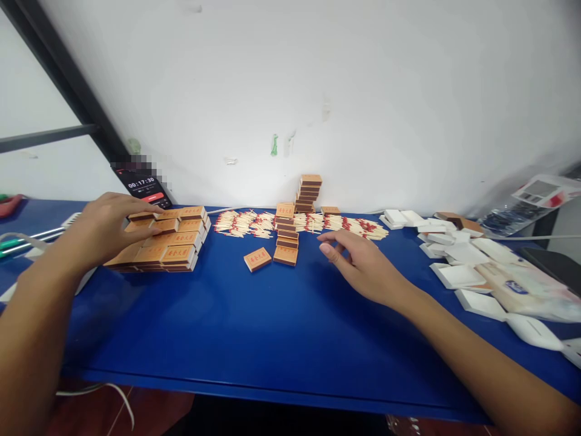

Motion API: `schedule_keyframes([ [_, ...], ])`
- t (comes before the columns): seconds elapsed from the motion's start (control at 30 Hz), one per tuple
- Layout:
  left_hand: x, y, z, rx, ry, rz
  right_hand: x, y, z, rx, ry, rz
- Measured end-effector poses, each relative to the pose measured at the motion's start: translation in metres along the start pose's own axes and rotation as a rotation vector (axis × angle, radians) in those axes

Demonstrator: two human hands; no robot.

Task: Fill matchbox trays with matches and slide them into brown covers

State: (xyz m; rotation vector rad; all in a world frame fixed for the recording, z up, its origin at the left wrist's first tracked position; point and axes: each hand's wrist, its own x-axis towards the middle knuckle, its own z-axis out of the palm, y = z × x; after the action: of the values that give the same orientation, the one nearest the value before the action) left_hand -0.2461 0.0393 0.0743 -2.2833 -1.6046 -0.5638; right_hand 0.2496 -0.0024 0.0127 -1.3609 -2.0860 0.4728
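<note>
At the left, my left hand [113,221] reaches over a block of stacked matchboxes [181,239]. Its thumb and index finger close round one matchbox [166,226] on the top layer. My right hand [358,263] hovers over the table right of the centre, fingers loosely bent and apart, with nothing seen in it. Left of that hand, a leaning row of matchboxes [286,235] runs toward a single matchbox [257,259] lying flat. Behind them rises a tall stack of matchboxes [309,192] against the wall.
Loose red-tipped matches [245,223] lie in heaps along the back of the blue table [254,327]. White matchbox trays [458,275] and a tissue pack [521,287] crowd the right side. A phone with a timer [144,188] leans at the back left.
</note>
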Motion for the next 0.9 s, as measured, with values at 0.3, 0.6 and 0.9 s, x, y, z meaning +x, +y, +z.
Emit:
schedule_keyframes([
  [0.3, 0.010, 0.042, 0.001, 0.025, 0.126, 0.080, 0.000, 0.009, 0.003, -0.030, -0.048, -0.023],
  [0.6, 0.047, 0.183, 0.025, -0.185, -0.300, 0.318, 0.011, 0.024, -0.024, -0.223, -0.025, -0.022],
  [0.9, 0.043, 0.195, 0.049, -0.096, -0.360, 0.356, -0.004, 0.118, -0.147, -0.546, -0.019, 0.582],
])
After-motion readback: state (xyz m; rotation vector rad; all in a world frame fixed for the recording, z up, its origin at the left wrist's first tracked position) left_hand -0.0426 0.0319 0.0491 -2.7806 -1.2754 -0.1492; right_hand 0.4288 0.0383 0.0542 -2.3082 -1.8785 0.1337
